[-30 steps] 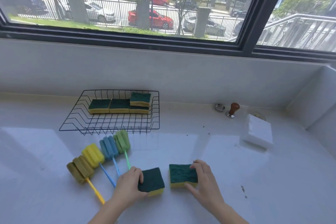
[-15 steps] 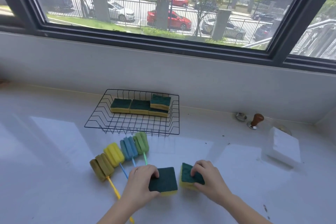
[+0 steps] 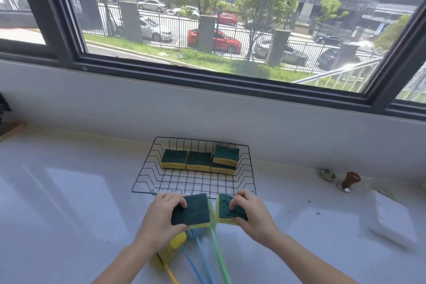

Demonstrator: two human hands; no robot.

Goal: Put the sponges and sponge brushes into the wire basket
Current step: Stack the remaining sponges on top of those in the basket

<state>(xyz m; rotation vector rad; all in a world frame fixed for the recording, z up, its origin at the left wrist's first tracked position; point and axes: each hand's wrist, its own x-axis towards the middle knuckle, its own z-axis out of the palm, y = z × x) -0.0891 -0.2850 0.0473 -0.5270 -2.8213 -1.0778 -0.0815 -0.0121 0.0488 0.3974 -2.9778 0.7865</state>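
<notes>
A: What does each hand have?

B: The left hand [image 3: 162, 215] is clamped on a square green-topped yellow sponge [image 3: 191, 212], fingers over its top left edge and thumb under its near side. The right hand [image 3: 250, 211] grips a second green-topped yellow sponge [image 3: 227, 208] the same way, fingers curled over the top and thumb at the near edge. Both sponges are lifted and tilted, close side by side, just in front of the near rim of the black wire basket [image 3: 147, 182].

A: And inside the basket?

B: Along its far side sits a row of three green-and-yellow sponges [image 3: 198, 161], touching one another, with a fourth sponge [image 3: 226, 155] stacked on the right-hand one. The near half of the basket floor is bare wire.

A: Where are the brushes?

B: Four sponge brushes [image 3: 198, 251] lie on the white countertop [image 3: 69, 214] under and near the hands, largely covered by the left hand and its sponge. A yellow foam head and yellow, blue and green plastic handles show, running toward the near edge.

A: Anything to the right?

B: A white rectangular block [image 3: 389, 219] near the right edge, and farther back a brown wooden-knobbed tamper [image 3: 349, 181] beside a small round metal piece [image 3: 328, 174].
</notes>
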